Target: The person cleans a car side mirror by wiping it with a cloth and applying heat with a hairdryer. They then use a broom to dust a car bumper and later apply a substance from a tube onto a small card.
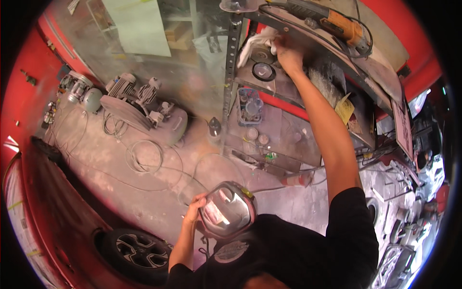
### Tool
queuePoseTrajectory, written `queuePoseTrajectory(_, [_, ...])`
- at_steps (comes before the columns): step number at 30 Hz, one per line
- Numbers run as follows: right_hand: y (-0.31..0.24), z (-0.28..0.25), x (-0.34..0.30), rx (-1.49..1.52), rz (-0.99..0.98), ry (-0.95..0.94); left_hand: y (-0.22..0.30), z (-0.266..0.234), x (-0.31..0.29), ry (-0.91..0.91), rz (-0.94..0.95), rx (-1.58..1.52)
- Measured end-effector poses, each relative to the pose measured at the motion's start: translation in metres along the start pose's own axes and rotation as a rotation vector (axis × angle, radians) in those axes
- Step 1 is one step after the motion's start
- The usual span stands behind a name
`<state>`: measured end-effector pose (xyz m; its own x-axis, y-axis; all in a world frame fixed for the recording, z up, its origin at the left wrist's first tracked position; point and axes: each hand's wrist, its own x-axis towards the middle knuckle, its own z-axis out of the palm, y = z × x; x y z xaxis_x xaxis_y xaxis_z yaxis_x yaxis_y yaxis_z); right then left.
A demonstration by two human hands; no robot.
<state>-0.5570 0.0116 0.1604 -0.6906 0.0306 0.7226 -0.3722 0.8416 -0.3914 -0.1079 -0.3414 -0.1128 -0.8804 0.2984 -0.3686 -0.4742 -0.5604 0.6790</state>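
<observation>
My left hand grips the left edge of a glossy rounded car part, held close in front of my body. Its shiny face throws back bright reflections inside a dark rim, and its exact kind is hard to make out. My right arm stretches up to a shelf rack, where my right hand is closed on a crumpled white cloth. Some of that hand's fingers are hidden by the cloth and shadow. Just below the cloth lies a round black-rimmed lid or disc.
An orange and grey power tool lies on the rack's top with its cord. Lower down sit a blue basket and small tins. An air compressor and looped hose occupy the floor; a red car with a wheel is at left.
</observation>
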Motion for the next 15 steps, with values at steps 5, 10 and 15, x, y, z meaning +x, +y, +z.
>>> queuePoseTrajectory(5, [-0.067,-0.102,-0.108,0.743,0.346,0.316,0.015,-0.013,0.033,-0.072,-0.047,-0.022])
queuePoseTrajectory(10, [-0.082,-0.232,-0.213,0.988,0.346,0.349,0.015,-0.012,0.056,0.096,-0.060,0.071])
queuePoseTrajectory(15, [-0.122,-0.267,-0.331,0.433,0.327,0.028,0.044,0.037,0.081,-0.248,-0.086,0.199])
